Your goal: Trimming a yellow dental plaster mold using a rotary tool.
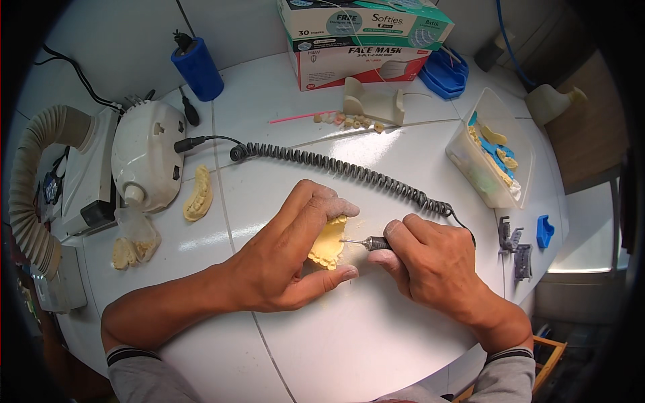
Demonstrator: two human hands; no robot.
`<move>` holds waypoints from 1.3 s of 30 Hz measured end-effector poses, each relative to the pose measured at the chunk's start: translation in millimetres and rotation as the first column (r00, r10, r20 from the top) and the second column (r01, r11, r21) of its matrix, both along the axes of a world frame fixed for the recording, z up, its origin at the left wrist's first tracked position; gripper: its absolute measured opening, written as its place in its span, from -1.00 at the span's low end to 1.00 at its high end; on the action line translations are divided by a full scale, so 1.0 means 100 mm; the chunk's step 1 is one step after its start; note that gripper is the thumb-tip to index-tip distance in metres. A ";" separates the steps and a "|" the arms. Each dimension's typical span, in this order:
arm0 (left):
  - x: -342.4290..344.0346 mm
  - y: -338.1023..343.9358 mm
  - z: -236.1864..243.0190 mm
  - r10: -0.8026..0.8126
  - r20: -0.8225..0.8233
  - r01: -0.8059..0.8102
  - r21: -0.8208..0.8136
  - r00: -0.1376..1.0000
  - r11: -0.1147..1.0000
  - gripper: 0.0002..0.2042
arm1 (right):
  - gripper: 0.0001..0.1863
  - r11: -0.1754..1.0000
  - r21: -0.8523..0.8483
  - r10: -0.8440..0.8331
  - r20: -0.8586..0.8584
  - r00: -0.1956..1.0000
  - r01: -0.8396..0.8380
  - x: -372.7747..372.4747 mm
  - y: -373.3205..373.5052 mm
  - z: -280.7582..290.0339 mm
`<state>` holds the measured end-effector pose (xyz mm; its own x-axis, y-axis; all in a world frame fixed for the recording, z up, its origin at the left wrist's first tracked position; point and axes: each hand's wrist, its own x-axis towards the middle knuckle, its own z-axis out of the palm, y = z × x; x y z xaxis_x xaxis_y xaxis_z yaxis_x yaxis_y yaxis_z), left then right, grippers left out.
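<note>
My left hand (293, 252) grips a yellow plaster dental cast (326, 248), thumb below and fingers over its upper edge, above the white tiled tabletop (188, 349). Wrapped in my right hand (430, 262) is a metal rotary handpiece (376, 243), whose thin bit reaches left to the cast. Yellow powder lies around the cast. A coiled black cord (329, 162) runs from the handpiece to a white control unit (147, 151).
Left: ribbed hose (33, 181), another cast (197, 194), bag (140, 238). Back: blue cylinder (200, 72), two mask boxes (360, 70), cream holder (373, 102), small loose pieces, blue trays (443, 77). Right: plastic tub (474, 174), grey fixtures (521, 262), blue piece (545, 231).
</note>
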<state>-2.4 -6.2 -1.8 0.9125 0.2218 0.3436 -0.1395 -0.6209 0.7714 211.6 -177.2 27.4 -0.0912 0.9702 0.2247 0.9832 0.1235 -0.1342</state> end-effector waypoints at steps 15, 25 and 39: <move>-0.01 -0.01 0.02 -0.015 -0.026 0.015 -0.019 1.000 1.000 -0.32 | -0.58 0.999 0.010 -0.040 0.003 0.999 0.040 -0.02 0.00 -0.02; 0.00 0.00 0.01 -0.019 -0.020 0.019 -0.003 1.000 1.000 -0.32 | -0.58 1.000 -0.002 -0.015 -0.004 1.000 0.015 0.00 0.00 0.00; 0.00 0.00 0.01 -0.024 -0.028 0.023 -0.017 0.999 1.000 -0.33 | -0.57 1.000 -0.014 -0.009 -0.004 1.000 0.009 0.00 0.00 -0.01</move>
<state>-2.5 -6.1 -0.9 0.9269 0.2056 0.3140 -0.1318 -0.6051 0.7852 212.1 -177.4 26.7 -0.0816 0.9741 0.2110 0.9838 0.1127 -0.1397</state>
